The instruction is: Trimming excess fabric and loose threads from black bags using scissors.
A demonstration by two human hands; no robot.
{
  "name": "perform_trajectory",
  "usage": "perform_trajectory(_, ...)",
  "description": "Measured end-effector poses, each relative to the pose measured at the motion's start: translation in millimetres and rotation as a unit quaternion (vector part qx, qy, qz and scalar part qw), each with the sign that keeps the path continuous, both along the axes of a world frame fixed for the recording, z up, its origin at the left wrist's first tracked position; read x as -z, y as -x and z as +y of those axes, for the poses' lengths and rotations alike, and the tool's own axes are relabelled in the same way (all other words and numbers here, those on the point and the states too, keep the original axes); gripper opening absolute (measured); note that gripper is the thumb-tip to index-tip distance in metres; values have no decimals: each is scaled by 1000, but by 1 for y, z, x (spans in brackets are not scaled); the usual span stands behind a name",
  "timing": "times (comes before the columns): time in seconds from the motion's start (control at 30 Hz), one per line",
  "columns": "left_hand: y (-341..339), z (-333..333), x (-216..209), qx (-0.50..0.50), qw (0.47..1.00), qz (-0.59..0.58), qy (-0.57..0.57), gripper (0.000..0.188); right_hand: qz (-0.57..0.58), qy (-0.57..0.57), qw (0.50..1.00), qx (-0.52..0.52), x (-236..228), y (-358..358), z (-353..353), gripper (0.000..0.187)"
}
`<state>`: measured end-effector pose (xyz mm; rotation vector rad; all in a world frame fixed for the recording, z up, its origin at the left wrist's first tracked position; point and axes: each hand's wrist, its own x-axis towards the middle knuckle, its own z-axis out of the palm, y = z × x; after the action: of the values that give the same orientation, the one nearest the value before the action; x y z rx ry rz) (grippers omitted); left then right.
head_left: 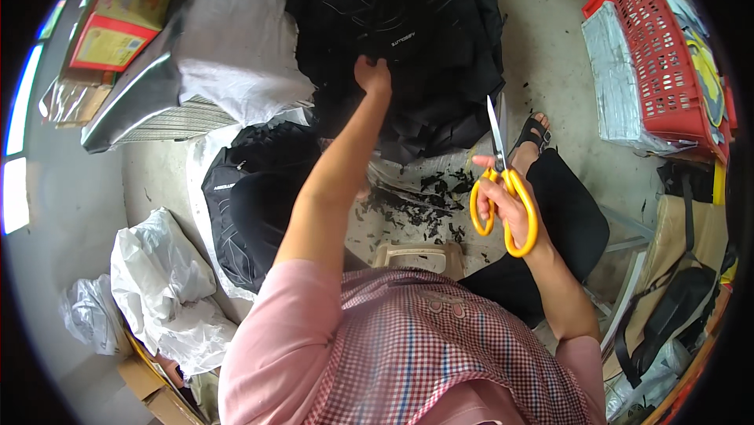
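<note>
In front of me a large heap of black fabric pieces point(440, 60) with thin pale printed lines lies spread out. My left hand point(372, 75) reaches out over it, its fingers closed on the black fabric; the fingertips are partly hidden. My right hand point(509, 205) grips scissors point(499, 159) with yellow loop handles. Their blades point up and away, close together, just right of the heap's near edge and apart from the cloth. One finger of that hand stretches out beside the pivot.
Black scraps point(424, 209) litter the floor between my legs, by a low stool point(420, 254). A black bag point(236, 228) rests at my left, near white plastic sacks point(165, 283). Pale sheeting point(236, 40) covers something at far left. A red basket point(656, 56) stands at far right.
</note>
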<state>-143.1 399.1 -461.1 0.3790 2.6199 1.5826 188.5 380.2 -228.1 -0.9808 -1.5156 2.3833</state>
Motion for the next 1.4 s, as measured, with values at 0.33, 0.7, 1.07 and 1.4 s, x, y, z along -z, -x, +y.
perform_trajectory(0.33,-54,-115,-366,672,686,202,192,12,166,-427,883,98,-71,19,-38,44)
perform_trajectory(0.7,-116,-205,-406,704,705,74,48,11,125,-350,925,-75,-125,9,-97,52)
perform_trajectory(1.07,-124,-230,-389,615,787,-41,-22,21,106,-434,892,-68,-123,-15,-104,52)
perform_trajectory(1.4,-133,-239,-389,569,814,-96,-65,14,87,-627,757,-162,-134,-27,-96,65)
